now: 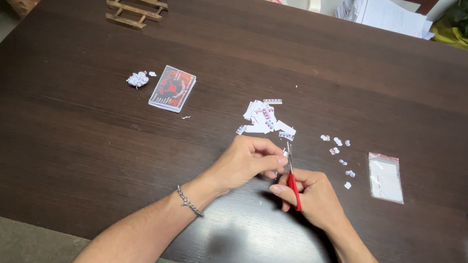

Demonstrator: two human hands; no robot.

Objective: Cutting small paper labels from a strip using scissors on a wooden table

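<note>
Close up, my right hand (313,197) grips red-handled scissors (292,180), blades pointing away and slightly left, long axis running near to far. My left hand (251,159) pinches a tiny paper piece (285,152) at the blade tips, low over the worktop (72,144). Fingers this close risk a nick; the scrap could slip. Beyond lie cut strips (264,117), small cutouts (338,150).
</note>
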